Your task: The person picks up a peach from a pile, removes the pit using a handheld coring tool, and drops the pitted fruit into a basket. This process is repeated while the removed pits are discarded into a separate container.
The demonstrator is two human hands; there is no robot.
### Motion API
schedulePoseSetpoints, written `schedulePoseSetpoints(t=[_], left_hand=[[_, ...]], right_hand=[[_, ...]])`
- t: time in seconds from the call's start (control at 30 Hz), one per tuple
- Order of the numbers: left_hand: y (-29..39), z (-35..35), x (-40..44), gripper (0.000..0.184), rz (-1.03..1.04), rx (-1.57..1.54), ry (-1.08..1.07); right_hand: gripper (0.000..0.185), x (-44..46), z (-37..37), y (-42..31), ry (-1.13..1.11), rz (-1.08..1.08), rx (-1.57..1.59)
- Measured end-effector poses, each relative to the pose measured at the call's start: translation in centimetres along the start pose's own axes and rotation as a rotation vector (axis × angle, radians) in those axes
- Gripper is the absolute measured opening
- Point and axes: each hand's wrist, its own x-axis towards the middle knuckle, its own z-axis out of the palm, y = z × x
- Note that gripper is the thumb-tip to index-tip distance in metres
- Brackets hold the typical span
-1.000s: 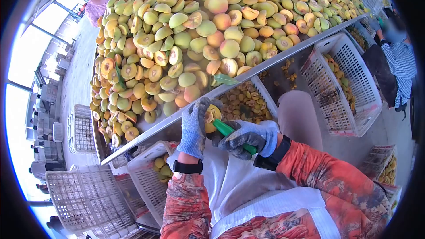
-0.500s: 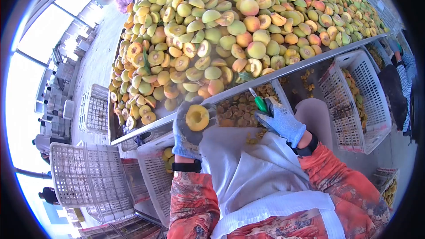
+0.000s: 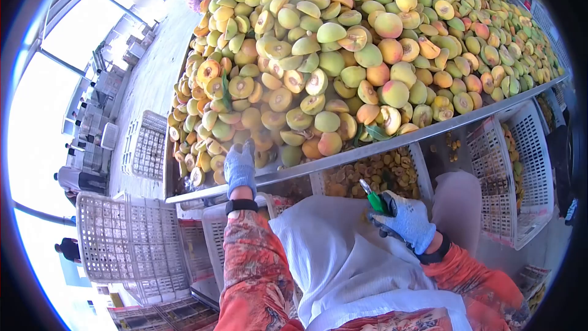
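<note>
At 4 o'clock, green-hdl tool [image 3: 378,203], R hand [image 3: 408,220] fingers curled round it; bare tip could nick L hand [image 3: 239,168] if they cross. L at 9, by fruit heap [image 3: 331,32], finger opening/hold can't tell.

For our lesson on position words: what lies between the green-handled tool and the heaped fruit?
In the head view, a crate of small yellowish pieces and the metal rim lie between the green-handled tool and the heaped fruit.
</note>
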Motion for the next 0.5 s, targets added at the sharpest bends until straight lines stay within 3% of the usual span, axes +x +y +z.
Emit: schedulePoseSetpoints(t=[0.07, 0.1, 0.17, 0.2, 0.27, 0.33, 0.37, 0.43, 0.5], left_hand=[[2.1, 2.0, 1.1, 0.049, -0.029, 0.014, -0.024], [3.5, 2.6, 0.9, 0.052, -0.013, 0.183, -0.039], [4.3, 3.4, 1.1, 0.056, 0.003, 0.353, -0.060], [3.9, 3.5, 1.1, 0.055, 0.062, 0.328, -0.061], [2.6, 3.1, 0.6, 0.054, 0.107, 0.305, -0.053], [1.6, 1.3, -1.8, 0.052, 0.062, -0.894, -0.086], [1.3, -0.3, -3.6, 0.051, -0.068, -1.259, -0.206], [1.3, -2.1, -7.7, 0.046, -0.050, -1.568, -0.386], [0.2, -1.6, -10.6, 0.043, -0.076, -1.546, -0.416]], right_hand=[[0.042, 0.0, -1.2, 0.1, -0.100, 0.023, 0.108], [0.042, 0.1, -1.8, -0.3, -0.091, 0.036, 0.109], [0.040, 0.1, -2.3, -0.7, -0.310, 0.359, 0.700], [0.040, 0.2, -1.6, 0.0, -0.312, 0.367, 0.699], [0.039, 0.6, 0.5, 1.8, -0.139, 0.028, 0.470], [0.036, 0.9, 1.0, 1.0, -0.098, -0.011, 0.387], [0.034, 1.0, 1.2, 0.4, -0.049, -0.045, 0.305], [0.035, 1.6, 1.1, -2.4, -0.098, -0.064, 0.262], [0.035, 1.7, 2.2, -5.0, -0.030, -0.382, 0.295]])
